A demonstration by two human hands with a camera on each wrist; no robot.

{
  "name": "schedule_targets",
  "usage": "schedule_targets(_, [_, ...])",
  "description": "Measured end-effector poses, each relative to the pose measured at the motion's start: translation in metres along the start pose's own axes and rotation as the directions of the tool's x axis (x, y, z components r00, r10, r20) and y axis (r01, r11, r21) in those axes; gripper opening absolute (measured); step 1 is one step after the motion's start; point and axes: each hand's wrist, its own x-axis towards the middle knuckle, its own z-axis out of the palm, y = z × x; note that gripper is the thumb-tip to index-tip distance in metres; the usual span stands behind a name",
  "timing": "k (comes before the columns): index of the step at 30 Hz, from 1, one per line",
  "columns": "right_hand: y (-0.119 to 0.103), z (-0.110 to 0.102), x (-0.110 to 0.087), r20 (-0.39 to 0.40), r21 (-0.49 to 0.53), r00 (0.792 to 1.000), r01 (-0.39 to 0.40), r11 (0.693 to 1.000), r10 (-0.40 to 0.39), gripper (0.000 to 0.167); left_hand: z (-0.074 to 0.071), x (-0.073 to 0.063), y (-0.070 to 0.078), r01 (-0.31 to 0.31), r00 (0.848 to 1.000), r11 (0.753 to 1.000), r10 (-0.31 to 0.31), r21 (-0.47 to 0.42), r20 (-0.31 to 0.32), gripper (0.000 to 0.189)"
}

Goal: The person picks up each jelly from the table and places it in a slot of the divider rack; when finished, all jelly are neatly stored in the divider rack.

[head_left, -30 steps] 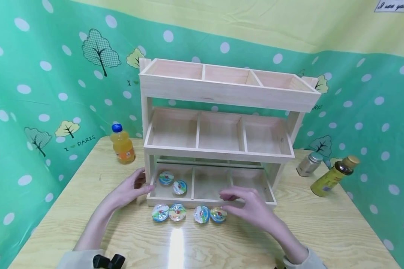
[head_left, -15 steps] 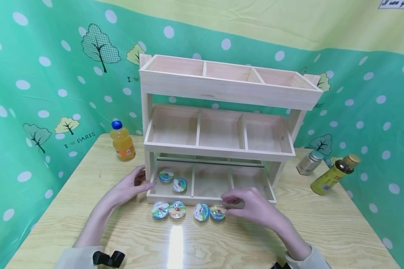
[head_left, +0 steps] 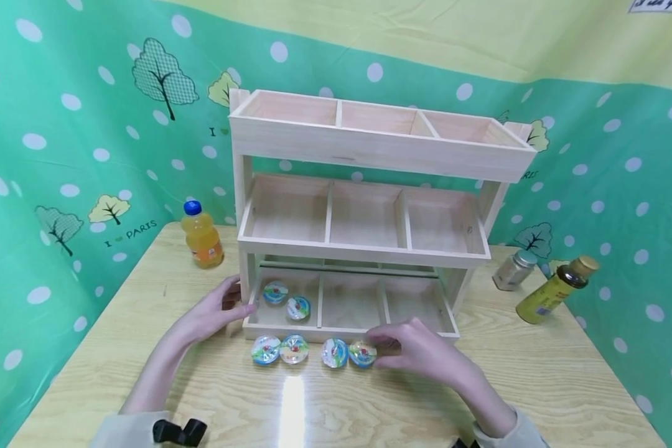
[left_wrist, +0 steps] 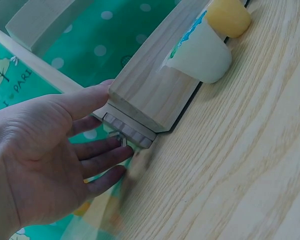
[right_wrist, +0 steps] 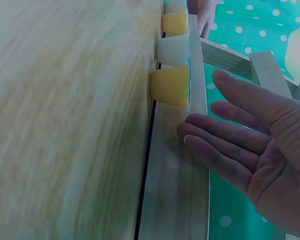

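Note:
A pale wooden three-tier rack [head_left: 372, 247] stands on the table, each tier split into compartments. Four-cornered by its frame, its bottom left compartment holds two jelly cups, one blue-rimmed cup [head_left: 298, 308] in front of the other [head_left: 275, 292]. Several more lie in a row along the front board, the rightmost jelly cup [head_left: 363, 353] orange in the right wrist view. My right hand [head_left: 420, 351] hovers beside that cup, fingers relaxed and holding nothing. At the rack's bottom left corner, my left hand [head_left: 213, 314] rests with its thumb at the front board and loosely spread fingers at the side.
An orange drink bottle [head_left: 203, 236] with a blue cap stands left of the rack. To the right are a small jar [head_left: 514, 270] with a grey-green lid and a yellow-labelled bottle [head_left: 557, 290]. A patterned green cloth [head_left: 89, 186] hangs behind the table.
My right hand has shifted slightly down beside the rightmost jelly cup. The left hand stays at the rack's corner, and the cups keep their places.

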Motion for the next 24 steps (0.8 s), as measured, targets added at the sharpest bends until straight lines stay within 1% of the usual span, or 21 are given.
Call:
schedule_targets(10, [-0.002, 0.003, 0.002, 0.029, -0.023, 0.999, -0.028, 0.999, 0.029, 0.044, -0.001, 0.002, 0.002, -0.009, 1.0, 1.0, 0.009, -0.004, 0.005, 0.084])
schedule_targets(15, [-0.003, 0.008, 0.004, 0.048, -0.057, 0.999, -0.008, 0.998, 0.011, 0.05, -0.002, 0.001, 0.002, -0.004, 1.0, 1.0, 0.003, 0.006, 0.002, 0.084])
schedule_targets(24, [-0.002, 0.016, 0.005, 0.063, -0.027, 0.998, 0.013, 1.0, -0.012, 0.052, -0.001, 0.0, 0.003, 0.004, 1.0, 1.0, -0.005, 0.006, 0.006, 0.084])
